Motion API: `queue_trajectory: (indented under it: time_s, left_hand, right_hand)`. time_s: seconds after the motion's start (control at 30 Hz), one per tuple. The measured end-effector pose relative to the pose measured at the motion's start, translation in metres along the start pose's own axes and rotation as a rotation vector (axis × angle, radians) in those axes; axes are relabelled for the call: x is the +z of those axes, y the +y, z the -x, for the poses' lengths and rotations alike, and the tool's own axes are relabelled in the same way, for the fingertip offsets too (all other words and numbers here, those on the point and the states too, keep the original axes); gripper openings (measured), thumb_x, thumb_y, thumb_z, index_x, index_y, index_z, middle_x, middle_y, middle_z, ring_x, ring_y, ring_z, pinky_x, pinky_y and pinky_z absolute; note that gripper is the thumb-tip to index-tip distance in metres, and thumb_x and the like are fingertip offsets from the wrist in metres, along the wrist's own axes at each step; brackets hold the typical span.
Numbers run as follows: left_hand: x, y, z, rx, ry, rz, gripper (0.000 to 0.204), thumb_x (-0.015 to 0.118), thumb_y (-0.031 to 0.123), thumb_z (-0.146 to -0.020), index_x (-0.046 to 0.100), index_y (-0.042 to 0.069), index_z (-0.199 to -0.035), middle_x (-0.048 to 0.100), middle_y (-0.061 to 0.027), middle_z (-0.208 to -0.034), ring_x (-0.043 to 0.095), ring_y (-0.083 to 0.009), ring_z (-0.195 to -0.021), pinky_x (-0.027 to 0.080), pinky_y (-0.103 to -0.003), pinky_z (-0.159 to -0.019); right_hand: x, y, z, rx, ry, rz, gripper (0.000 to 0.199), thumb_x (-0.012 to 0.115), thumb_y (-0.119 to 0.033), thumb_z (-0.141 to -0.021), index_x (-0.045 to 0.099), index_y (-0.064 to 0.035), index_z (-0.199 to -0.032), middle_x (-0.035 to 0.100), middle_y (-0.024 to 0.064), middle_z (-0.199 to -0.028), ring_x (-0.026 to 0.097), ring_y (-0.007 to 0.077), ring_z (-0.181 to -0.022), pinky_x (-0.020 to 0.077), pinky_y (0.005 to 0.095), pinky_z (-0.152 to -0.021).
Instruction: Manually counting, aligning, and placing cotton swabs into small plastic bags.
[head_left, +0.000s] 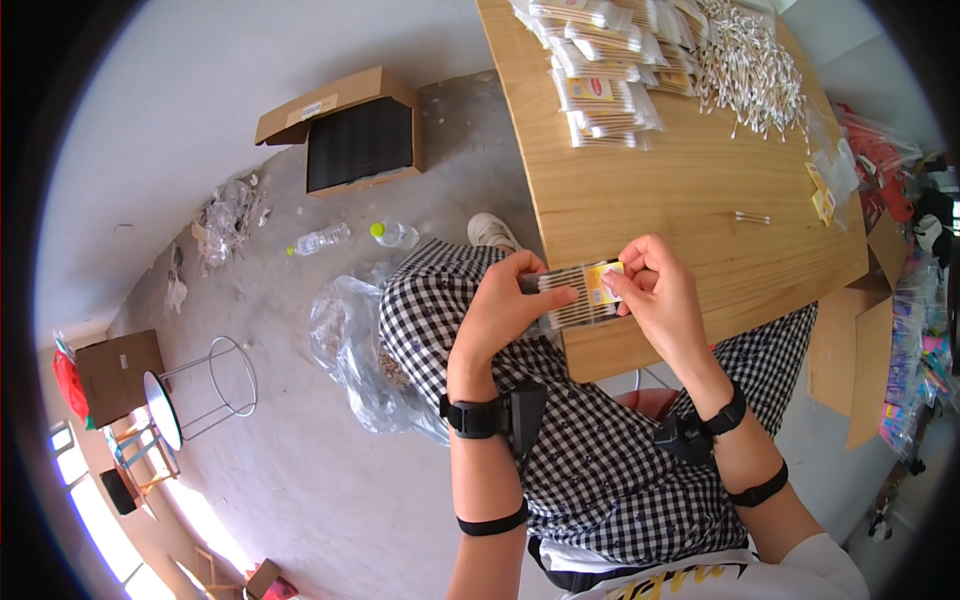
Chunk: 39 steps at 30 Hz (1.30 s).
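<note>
A flat clear bag of cotton swabs (590, 312) lies between my hands, just over the near corner of the wooden table (660, 200). My left hand (500, 308) is closed around its left end, thumb across the sticks. At the other end, my right hand (658, 298) pinches the bag by a yellow card (606, 280) with thumb and fingers. Filled swab packs (600, 85) are piled at the table's far left. Beside them spreads a heap of loose cotton swabs (750, 75). A couple of swabs (752, 217) and some yellow cards (821, 200) lie further right.
A clear plastic bag (345, 325) rests on the floor by my left knee. Two plastic bottles (322, 239) and an open cardboard box (410, 150) lie beyond. A stool (165, 410) is at far left; another carton (845, 345) stands right of the table.
</note>
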<state>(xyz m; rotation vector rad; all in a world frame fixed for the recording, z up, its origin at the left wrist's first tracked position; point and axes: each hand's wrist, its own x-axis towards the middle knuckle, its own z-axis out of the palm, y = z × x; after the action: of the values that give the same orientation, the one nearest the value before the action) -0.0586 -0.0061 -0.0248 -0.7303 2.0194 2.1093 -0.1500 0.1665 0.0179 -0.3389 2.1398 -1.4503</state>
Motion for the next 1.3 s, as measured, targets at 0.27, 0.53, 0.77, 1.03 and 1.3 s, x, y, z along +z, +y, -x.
queue_trajectory:
  time_s: [0.27, 0.53, 0.77, 1.03, 1.3]
  left_hand:
    - [0.000, -0.002, -0.001, 0.020, 0.004, -0.012, 0.030, 0.085, 0.017, -0.074, 0.063, 0.001, -0.088, 0.060, 0.0041, -0.077, 0.049, -0.0035, -0.068, 0.041, -0.020, -0.061]
    - [0.000, 0.002, 0.001, 0.001, 0.010, -0.005, 0.030, 0.086, 0.017, -0.074, 0.063, 0.002, -0.088, 0.060, 0.0039, -0.077, 0.049, -0.0033, -0.067, 0.041, -0.020, -0.060]
    - [0.000, -0.002, -0.001, 0.030, 0.001, 0.018, 0.031, 0.086, 0.018, -0.074, 0.065, 0.003, -0.089, 0.061, 0.0037, -0.076, 0.050, -0.0030, -0.066, 0.041, -0.021, -0.059]
    - [-0.001, -0.002, 0.000, 0.001, -0.018, 0.067, 0.031, 0.086, 0.019, -0.075, 0.066, 0.002, -0.092, 0.062, 0.0035, -0.077, 0.051, -0.0032, -0.067, 0.042, -0.020, -0.059]
    - [-0.001, 0.000, 0.001, 0.005, 0.002, 0.008, 0.032, 0.086, 0.020, -0.074, 0.066, 0.003, -0.092, 0.061, 0.0039, -0.077, 0.050, -0.0033, -0.067, 0.040, -0.020, -0.060]
  right_hand:
    - [0.003, -0.014, 0.010, 0.025, -0.070, 0.069, 0.012, 0.064, -0.002, -0.092, 0.055, 0.0003, -0.098, 0.061, 0.0051, -0.078, 0.062, 0.0102, -0.061, 0.0489, 0.0237, -0.050]
    - [0.013, -0.004, 0.009, 0.037, -0.023, 0.112, 0.011, 0.066, -0.003, -0.090, 0.057, -0.0009, -0.097, 0.062, 0.0069, -0.080, 0.064, 0.0138, -0.066, 0.0499, 0.0268, -0.055]
    - [0.014, 0.001, 0.012, -0.144, 0.035, 0.238, 0.014, 0.069, -0.004, -0.087, 0.059, 0.0004, -0.095, 0.064, 0.0105, -0.081, 0.067, 0.0202, -0.071, 0.0534, 0.0306, -0.062]
    - [0.008, -0.004, 0.030, -0.193, 0.035, 0.269, 0.015, 0.068, -0.002, -0.086, 0.062, -0.0009, -0.099, 0.071, 0.0133, -0.090, 0.071, 0.0236, -0.078, 0.0552, 0.0315, -0.062]
    - [-0.002, -0.010, 0.034, 0.111, -0.021, -0.075, 0.019, 0.059, -0.007, -0.095, 0.063, -0.0015, -0.113, 0.072, 0.0107, -0.102, 0.069, 0.0146, -0.077, 0.0525, 0.0244, -0.056]
